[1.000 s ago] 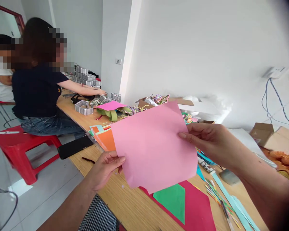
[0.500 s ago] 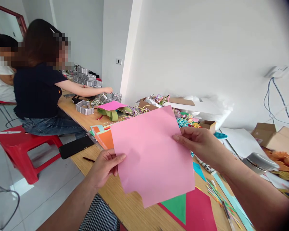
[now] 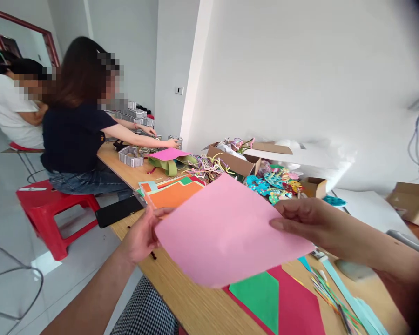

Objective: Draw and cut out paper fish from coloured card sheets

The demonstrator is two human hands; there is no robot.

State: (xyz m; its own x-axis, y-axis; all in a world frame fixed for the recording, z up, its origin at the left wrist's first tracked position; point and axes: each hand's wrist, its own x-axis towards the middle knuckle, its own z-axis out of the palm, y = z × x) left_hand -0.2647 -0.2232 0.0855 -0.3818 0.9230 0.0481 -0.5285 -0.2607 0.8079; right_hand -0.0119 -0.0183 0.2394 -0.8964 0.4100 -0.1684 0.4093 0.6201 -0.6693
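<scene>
A pink craft sheet (image 3: 226,232), paper or thin foam, is held tilted above the table by both hands. My left hand (image 3: 141,235) has its left corner, with the fingers partly hidden at the edge. On the other side, my right hand (image 3: 296,221) pinches the right edge between thumb and fingers. Beneath the sheet, a green piece (image 3: 260,298) lies on a dark red sheet (image 3: 300,302). Orange craft sheets (image 3: 174,195) are stacked just beyond my left hand.
A black phone (image 3: 120,211) juts over the table's left edge. Colourful pipe cleaners (image 3: 209,167), a cardboard box (image 3: 233,160) and turquoise decorations (image 3: 258,186) lie behind. Thin coloured sticks (image 3: 328,293) are at right. A co-worker (image 3: 80,135) sits at left near a red stool (image 3: 56,204).
The pink sheet has tipped flatter and turned, its bottom edge rising. My left hand has shifted its hold, thumb now off the sheet's face. The co-worker's hands moved slightly, and the view swung left.
</scene>
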